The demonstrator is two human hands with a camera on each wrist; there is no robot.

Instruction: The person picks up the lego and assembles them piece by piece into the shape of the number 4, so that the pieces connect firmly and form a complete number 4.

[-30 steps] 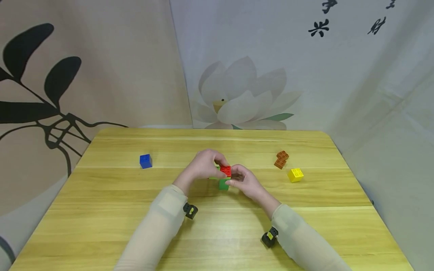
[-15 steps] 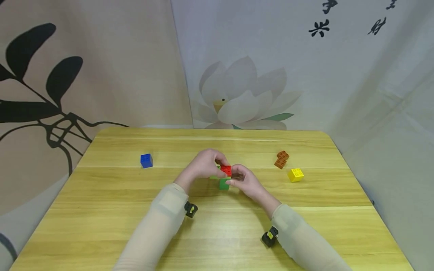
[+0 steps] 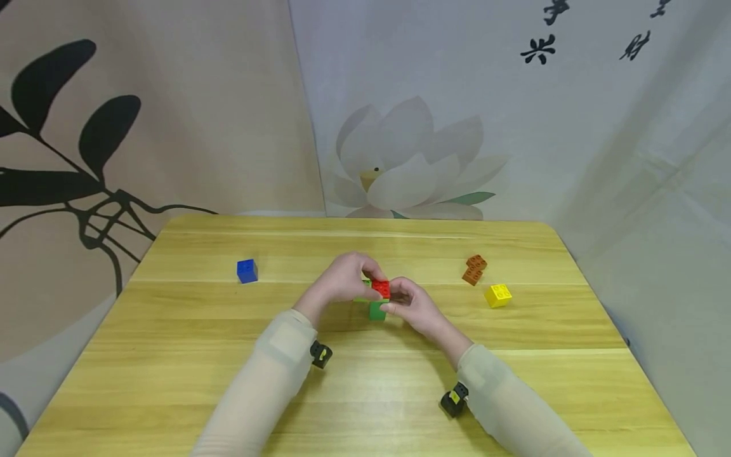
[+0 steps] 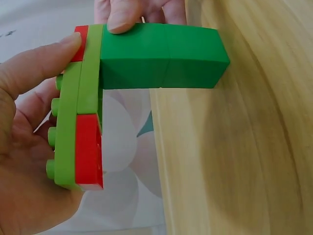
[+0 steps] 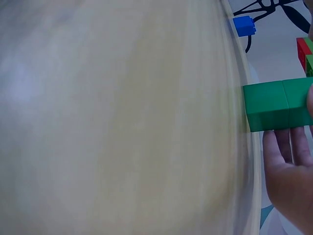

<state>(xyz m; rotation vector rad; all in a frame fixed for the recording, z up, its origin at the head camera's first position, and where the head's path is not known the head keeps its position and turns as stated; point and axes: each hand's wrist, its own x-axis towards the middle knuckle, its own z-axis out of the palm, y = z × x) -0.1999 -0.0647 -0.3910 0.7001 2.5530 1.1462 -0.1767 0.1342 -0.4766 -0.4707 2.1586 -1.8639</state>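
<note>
At the middle of the table stands a column of two dark green toy bricks, seen lying sideways in the left wrist view. On its top sit flat light green bricks, jutting out to the left, with a red brick under the overhanging end. Another red brick is at the top, above the column. My left hand pinches this upper red brick between thumb and fingers. From the other side, my right hand pinches the dark green bricks near their upper end, its thumb on one face.
A blue brick lies at the left on the wooden table. Towards the right are two brown bricks, touching or joined, and a yellow brick. A printed cloth hangs behind the table's far edge.
</note>
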